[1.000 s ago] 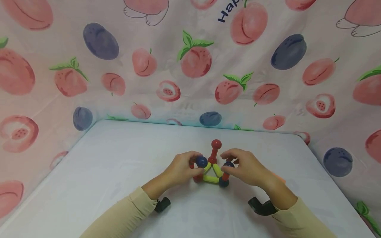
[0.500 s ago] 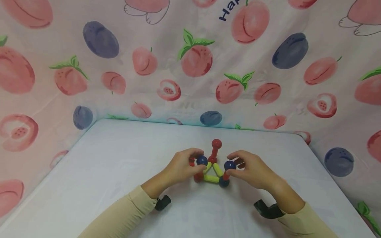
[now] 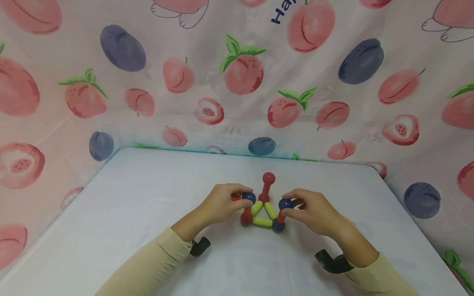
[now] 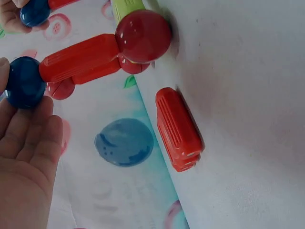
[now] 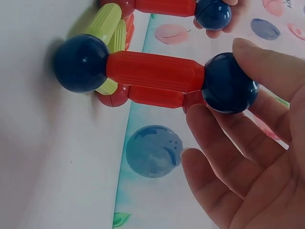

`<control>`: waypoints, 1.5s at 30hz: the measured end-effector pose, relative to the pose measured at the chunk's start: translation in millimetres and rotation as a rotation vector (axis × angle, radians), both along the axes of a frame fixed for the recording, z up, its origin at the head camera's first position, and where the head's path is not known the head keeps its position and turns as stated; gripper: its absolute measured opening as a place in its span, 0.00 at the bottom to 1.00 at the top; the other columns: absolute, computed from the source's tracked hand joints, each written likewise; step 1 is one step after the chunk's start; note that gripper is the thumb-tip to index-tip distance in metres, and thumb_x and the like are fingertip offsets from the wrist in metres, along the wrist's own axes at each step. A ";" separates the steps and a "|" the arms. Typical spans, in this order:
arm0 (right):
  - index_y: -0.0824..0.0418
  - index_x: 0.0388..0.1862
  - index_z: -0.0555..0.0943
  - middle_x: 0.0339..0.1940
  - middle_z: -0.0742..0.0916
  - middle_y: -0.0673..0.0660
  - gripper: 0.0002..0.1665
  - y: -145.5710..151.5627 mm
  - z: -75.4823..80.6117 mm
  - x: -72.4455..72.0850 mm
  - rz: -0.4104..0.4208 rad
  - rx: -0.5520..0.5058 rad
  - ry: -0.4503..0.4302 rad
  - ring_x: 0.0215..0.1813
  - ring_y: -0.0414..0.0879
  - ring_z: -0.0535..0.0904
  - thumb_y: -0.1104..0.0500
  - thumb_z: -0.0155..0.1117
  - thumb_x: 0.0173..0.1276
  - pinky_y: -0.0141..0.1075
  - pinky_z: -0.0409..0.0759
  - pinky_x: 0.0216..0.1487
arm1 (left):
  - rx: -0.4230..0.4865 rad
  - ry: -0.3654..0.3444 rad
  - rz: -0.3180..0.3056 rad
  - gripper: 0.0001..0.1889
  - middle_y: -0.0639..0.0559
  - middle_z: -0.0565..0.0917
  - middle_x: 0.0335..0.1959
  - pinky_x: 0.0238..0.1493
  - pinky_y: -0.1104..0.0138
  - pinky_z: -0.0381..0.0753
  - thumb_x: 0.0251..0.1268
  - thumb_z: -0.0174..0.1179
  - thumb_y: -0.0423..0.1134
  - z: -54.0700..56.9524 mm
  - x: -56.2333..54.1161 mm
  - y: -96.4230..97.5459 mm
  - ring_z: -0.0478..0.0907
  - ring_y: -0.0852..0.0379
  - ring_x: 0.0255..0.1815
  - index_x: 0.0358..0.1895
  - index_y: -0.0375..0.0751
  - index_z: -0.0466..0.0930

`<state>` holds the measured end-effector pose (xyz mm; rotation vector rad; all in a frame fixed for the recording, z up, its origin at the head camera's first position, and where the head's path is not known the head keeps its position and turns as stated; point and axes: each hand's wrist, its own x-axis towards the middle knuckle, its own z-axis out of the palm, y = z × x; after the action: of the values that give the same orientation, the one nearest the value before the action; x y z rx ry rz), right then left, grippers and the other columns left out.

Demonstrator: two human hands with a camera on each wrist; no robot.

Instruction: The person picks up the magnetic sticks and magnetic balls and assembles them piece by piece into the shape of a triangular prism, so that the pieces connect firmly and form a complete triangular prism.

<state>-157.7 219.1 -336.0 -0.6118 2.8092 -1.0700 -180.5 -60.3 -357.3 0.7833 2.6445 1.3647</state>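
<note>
A toy frame of rods and balls stands on the white table. Three yellow-green rods (image 3: 262, 222) form a flat triangle, with a red rod upright at each corner. My left hand (image 3: 222, 206) pinches the blue ball (image 4: 25, 82) topping the left upright rod (image 4: 81, 58), which rises from a red ball (image 4: 144, 36). At the right corner, my right hand (image 3: 314, 211) holds another blue ball (image 5: 230, 83) between thumb and fingers. Its red rod (image 5: 155, 69) joins a lower blue ball (image 5: 81, 63). The back rod carries a red ball (image 3: 268, 178).
Loose red rods (image 4: 177, 129) lie side by side on the table (image 3: 166, 176) beyond my left hand. Black wrist pieces (image 3: 200, 246) hang under both forearms. A fruit-print cloth (image 3: 148, 135) rises behind the table. Something orange (image 3: 349, 220) shows past my right wrist.
My right hand has drawn a little to the right, its fingers now against the blue ball. The left hand has shifted slightly left, and the rod below its ball shows more.
</note>
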 end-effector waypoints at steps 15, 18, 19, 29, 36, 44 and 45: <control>0.58 0.57 0.83 0.44 0.86 0.51 0.23 -2.5 -3.7 1.4 -0.021 -0.013 -0.005 0.43 0.45 0.83 0.53 0.73 0.65 0.35 0.83 0.43 | 0.020 -0.030 -0.006 0.18 0.55 0.85 0.47 0.44 0.71 0.82 0.65 0.68 0.38 1.2 -0.2 -0.7 0.80 0.58 0.44 0.58 0.43 0.84; 0.59 0.57 0.83 0.44 0.86 0.51 0.23 -2.8 -4.3 1.6 -0.021 -0.016 -0.004 0.43 0.46 0.82 0.54 0.73 0.65 0.36 0.83 0.43 | 0.019 -0.037 -0.006 0.18 0.55 0.85 0.47 0.44 0.71 0.82 0.65 0.68 0.38 1.6 0.0 0.2 0.80 0.58 0.44 0.58 0.43 0.84; 0.59 0.57 0.82 0.44 0.86 0.51 0.23 -2.8 -4.3 1.9 -0.023 -0.018 -0.004 0.43 0.46 0.82 0.54 0.73 0.65 0.36 0.83 0.43 | 0.019 -0.038 -0.006 0.18 0.55 0.85 0.47 0.43 0.71 0.82 0.65 0.68 0.38 1.7 0.1 0.5 0.80 0.58 0.44 0.58 0.43 0.84; 0.60 0.65 0.76 0.58 0.83 0.56 0.32 6.3 -4.9 3.3 0.000 -0.031 0.064 0.53 0.49 0.81 0.53 0.75 0.64 0.48 0.82 0.53 | 0.012 -0.030 -0.006 0.18 0.54 0.85 0.46 0.43 0.71 0.82 0.65 0.68 0.38 2.2 -0.3 0.6 0.80 0.59 0.42 0.58 0.42 0.84; 0.61 0.65 0.76 0.57 0.83 0.57 0.32 34.5 2.1 3.7 -0.085 0.000 0.094 0.54 0.52 0.81 0.51 0.73 0.65 0.47 0.82 0.53 | 0.014 -0.020 -0.011 0.18 0.54 0.85 0.46 0.43 0.71 0.81 0.65 0.69 0.37 1.6 -0.8 1.2 0.79 0.58 0.42 0.57 0.41 0.84; 0.63 0.62 0.77 0.56 0.84 0.61 0.28 68.1 -6.0 0.8 -0.152 0.068 0.100 0.53 0.54 0.81 0.53 0.71 0.67 0.48 0.82 0.51 | 0.011 -0.022 -0.005 0.18 0.55 0.85 0.46 0.43 0.71 0.81 0.65 0.69 0.38 1.5 -0.2 0.8 0.79 0.58 0.42 0.58 0.42 0.84; 0.64 0.62 0.77 0.56 0.84 0.62 0.29 70.8 -8.2 0.7 -0.159 0.077 0.092 0.53 0.55 0.81 0.53 0.71 0.67 0.49 0.82 0.51 | 0.010 -0.023 -0.004 0.18 0.55 0.85 0.46 0.43 0.71 0.81 0.65 0.69 0.38 1.5 -0.1 0.7 0.79 0.58 0.42 0.58 0.42 0.84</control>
<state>-157.0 290.0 -344.2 -0.4476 3.0061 -0.9753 -180.7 -59.6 -355.8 0.7690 2.6189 1.3789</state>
